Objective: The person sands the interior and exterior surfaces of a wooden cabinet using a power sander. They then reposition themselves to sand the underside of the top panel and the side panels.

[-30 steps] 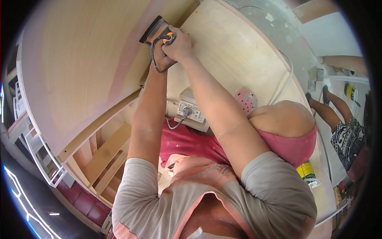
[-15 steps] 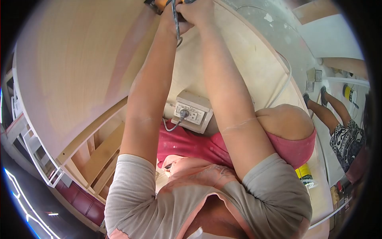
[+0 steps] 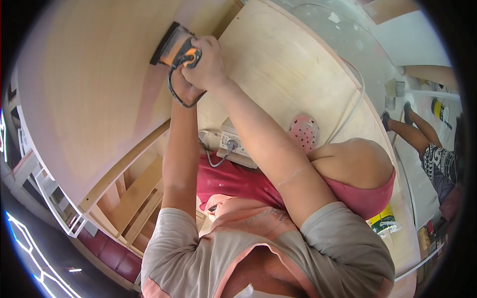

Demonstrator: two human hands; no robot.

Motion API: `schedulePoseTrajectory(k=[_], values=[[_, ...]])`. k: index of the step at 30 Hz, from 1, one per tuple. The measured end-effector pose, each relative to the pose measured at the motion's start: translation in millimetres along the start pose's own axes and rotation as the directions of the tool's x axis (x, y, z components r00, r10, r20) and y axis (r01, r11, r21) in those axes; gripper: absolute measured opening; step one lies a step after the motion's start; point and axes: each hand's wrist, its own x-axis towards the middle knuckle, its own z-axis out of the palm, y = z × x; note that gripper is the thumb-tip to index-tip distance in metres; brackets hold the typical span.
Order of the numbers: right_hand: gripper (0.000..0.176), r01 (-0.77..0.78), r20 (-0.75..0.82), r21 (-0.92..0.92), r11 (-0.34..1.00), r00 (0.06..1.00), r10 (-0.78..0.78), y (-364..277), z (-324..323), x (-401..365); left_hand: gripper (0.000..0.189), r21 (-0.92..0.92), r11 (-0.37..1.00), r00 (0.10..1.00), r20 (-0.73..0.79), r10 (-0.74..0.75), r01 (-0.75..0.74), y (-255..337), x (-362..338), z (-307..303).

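An orange and black electric sander (image 3: 175,47) has its black pad side against the upright pale wooden panel (image 3: 94,74). My right hand (image 3: 207,64) is closed around the sander's body. Just below it, my left hand (image 3: 186,90) is closed at the underside of the tool, its fingers partly hidden by my right hand and the cable. The dark power cord (image 3: 175,94) loops down from the sander past my left wrist.
A socket box (image 3: 237,149) with a grey plug stands on the wooden board (image 3: 268,54) by my legs. Near my knee is a pink clog (image 3: 304,131). An open wooden frame (image 3: 131,198) lies left. At right are a yellow container (image 3: 382,221) and another person's legs (image 3: 415,129).
Both hands and the sander have come down and left, nearer to me, along the panel. The whole sander now shows, and the pink clog has come into view.
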Motion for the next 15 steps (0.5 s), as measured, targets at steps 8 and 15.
schedulePoseTrajectory(k=[8,15], values=[[0.047,-0.026,-0.010,-0.027,0.999,1.000,0.026,20,-1,11,0.030,-0.360,0.882,0.953,0.110,-0.282,0.303,-8,23,-9],[0.046,-0.305,0.062,-0.120,0.945,0.947,0.314,-5,-51,78,0.027,0.894,0.005,0.884,0.442,0.151,-0.448,-8,85,31]])
